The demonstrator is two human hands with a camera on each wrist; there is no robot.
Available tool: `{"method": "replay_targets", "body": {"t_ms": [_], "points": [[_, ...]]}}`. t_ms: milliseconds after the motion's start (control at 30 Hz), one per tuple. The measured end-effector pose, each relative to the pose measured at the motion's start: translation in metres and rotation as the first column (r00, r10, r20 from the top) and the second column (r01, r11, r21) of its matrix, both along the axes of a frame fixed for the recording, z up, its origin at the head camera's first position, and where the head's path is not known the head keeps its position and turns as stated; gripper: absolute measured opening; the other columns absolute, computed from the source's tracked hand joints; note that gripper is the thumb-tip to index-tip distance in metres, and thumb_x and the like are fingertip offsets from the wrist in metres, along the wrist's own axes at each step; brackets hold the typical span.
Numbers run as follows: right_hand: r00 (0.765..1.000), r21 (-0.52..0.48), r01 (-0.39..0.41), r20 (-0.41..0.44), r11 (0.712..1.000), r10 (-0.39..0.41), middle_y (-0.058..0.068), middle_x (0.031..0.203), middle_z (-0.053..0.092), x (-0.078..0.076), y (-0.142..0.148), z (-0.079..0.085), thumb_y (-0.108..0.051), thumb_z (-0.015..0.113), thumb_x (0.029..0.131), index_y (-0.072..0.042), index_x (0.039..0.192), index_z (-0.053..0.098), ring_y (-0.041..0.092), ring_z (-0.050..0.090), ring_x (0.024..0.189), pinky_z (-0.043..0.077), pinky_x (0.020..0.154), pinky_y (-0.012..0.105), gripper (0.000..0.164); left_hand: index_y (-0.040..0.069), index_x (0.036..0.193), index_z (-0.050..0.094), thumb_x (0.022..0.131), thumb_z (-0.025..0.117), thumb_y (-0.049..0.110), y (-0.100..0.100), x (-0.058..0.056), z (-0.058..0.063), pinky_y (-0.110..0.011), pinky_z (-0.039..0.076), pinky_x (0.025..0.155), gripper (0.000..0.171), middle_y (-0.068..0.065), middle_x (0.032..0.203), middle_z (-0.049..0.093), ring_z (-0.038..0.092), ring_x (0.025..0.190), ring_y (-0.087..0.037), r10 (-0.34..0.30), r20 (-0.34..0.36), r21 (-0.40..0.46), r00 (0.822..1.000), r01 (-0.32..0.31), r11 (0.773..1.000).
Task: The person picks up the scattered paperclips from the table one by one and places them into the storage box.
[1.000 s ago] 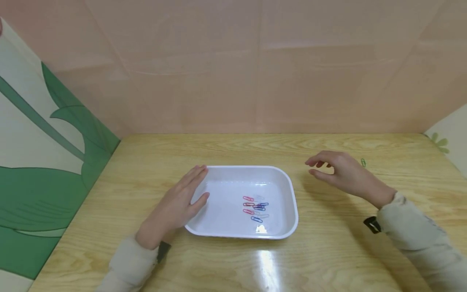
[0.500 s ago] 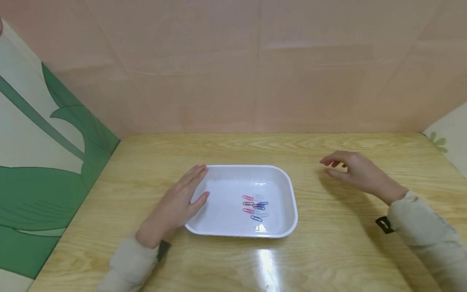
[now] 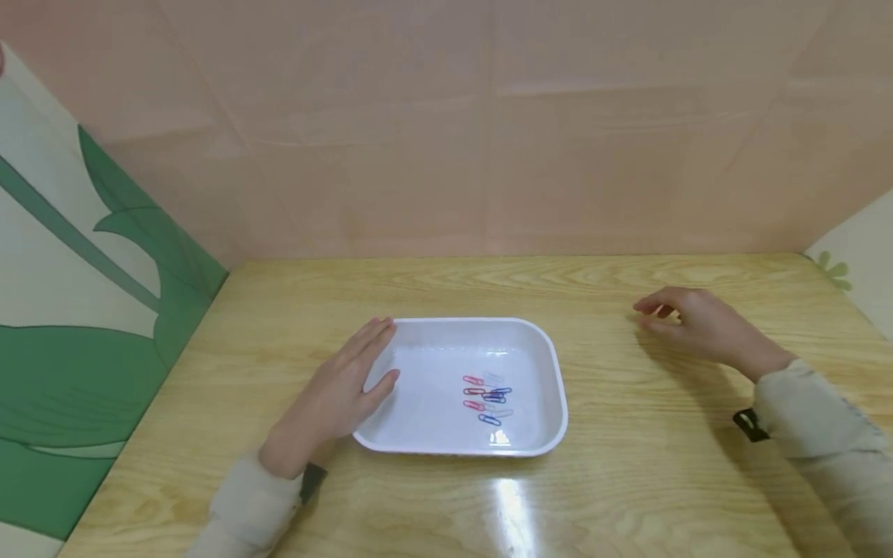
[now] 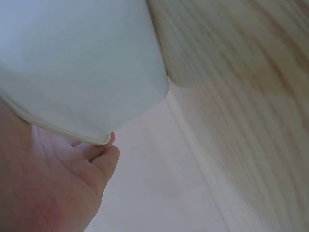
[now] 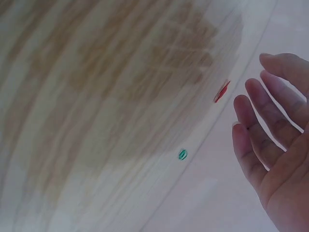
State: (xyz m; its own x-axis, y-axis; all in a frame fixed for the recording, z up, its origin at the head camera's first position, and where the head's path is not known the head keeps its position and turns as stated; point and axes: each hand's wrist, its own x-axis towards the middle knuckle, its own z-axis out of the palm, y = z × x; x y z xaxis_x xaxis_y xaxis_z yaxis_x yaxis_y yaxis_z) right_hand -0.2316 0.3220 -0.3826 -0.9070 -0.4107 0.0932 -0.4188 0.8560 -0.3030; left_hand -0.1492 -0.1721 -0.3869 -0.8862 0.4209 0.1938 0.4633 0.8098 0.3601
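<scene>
A white tray (image 3: 418,448) sits on the table with several red, blue and pale paper clips (image 3: 494,396) lying toward its right side. At its left rim rests my left hand (image 3: 338,395), fingers straight, the thumb over the inside. The left wrist view has this hand (image 4: 63,179) against the tray's edge (image 4: 72,133). To the tray's right, my right hand (image 3: 705,329) hovers above the table with loosely bent fingers and nothing in them. Near that hand, the right wrist view shows a green paper clip (image 5: 182,154) and something thin and red (image 5: 221,91); the head view hides both.
The wooden table (image 3: 614,480) runs back to a beige covered wall (image 3: 488,155). On the left stands a panel with green leaves (image 3: 63,387). Another pale panel (image 3: 861,256) borders the right edge.
My right hand has moved to the right, away from the tray, and now covers the green paper clip in the head view. My left hand has stayed on the tray's rim.
</scene>
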Motion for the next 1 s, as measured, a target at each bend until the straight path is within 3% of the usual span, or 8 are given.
{"method": "replay_targets", "body": {"t_ms": [267, 500, 700, 833, 1000], "points": [[1.000, 0.054, 0.010, 0.007, 0.998, -0.011, 0.013, 0.103, 0.074, -0.005, 0.008, -0.002, -0.011, 0.071, 0.089, -0.002, 0.108, 0.073, 0.024, 0.068, 0.086, 0.055, 0.068, 0.037, 0.022, 0.005, 0.153, 0.035, 0.100, 0.057, 0.034, -0.001, 0.001, 0.000, -0.052, 0.030, 0.121, 0.065, -0.012, 0.161, 0.034, 0.029, 0.150, -0.032, 0.006, 0.000, -0.007, 1.000, -0.006, 1.000], [0.999, 0.060, 0.021, 0.038, 0.998, -0.023, 0.016, 0.101, 0.073, -0.013, 0.009, -0.004, -0.011, 0.067, 0.092, 0.000, 0.107, 0.073, 0.028, 0.069, 0.085, 0.058, 0.068, 0.044, 0.021, 0.005, 0.153, 0.035, 0.099, 0.057, 0.033, -0.001, 0.002, 0.000, -0.053, 0.031, 0.121, 0.065, -0.012, 0.160, 0.035, 0.030, 0.150, -0.034, 0.007, -0.008, -0.004, 1.000, -0.007, 1.000], [0.996, 0.141, 0.024, 0.078, 0.990, -0.036, 0.021, 0.100, 0.072, -0.018, 0.009, -0.006, -0.011, 0.063, 0.094, 0.005, 0.111, 0.070, 0.035, 0.069, 0.086, 0.058, 0.071, 0.052, 0.025, 0.004, 0.153, 0.036, 0.099, 0.058, 0.033, 0.000, 0.002, -0.001, -0.052, 0.031, 0.121, 0.065, -0.014, 0.159, 0.036, 0.031, 0.149, -0.034, -0.003, -0.018, -0.001, 1.000, 0.003, 1.000], [0.996, 0.132, 0.020, 0.081, 0.991, -0.030, 0.019, 0.097, 0.073, -0.018, 0.007, -0.004, -0.011, 0.065, 0.093, 0.006, 0.107, 0.071, 0.033, 0.070, 0.085, 0.058, 0.072, 0.051, 0.022, 0.004, 0.153, 0.036, 0.099, 0.058, 0.033, 0.000, 0.003, -0.001, -0.052, 0.031, 0.120, 0.065, -0.013, 0.159, 0.036, 0.031, 0.149, -0.034, -0.006, -0.026, 0.002, 1.000, 0.006, 1.000], [0.988, 0.122, 0.008, 0.152, 0.993, -0.027, 0.016, 0.095, 0.073, -0.024, 0.008, -0.004, -0.011, 0.064, 0.094, 0.005, 0.103, 0.070, 0.029, 0.069, 0.084, 0.058, 0.073, 0.048, 0.019, 0.003, 0.152, 0.036, 0.099, 0.058, 0.032, 0.000, 0.003, 0.000, -0.052, 0.031, 0.120, 0.065, -0.014, 0.159, 0.036, 0.031, 0.149, -0.034, -0.013, -0.030, 0.001, 0.999, 0.013, 1.000]]}}
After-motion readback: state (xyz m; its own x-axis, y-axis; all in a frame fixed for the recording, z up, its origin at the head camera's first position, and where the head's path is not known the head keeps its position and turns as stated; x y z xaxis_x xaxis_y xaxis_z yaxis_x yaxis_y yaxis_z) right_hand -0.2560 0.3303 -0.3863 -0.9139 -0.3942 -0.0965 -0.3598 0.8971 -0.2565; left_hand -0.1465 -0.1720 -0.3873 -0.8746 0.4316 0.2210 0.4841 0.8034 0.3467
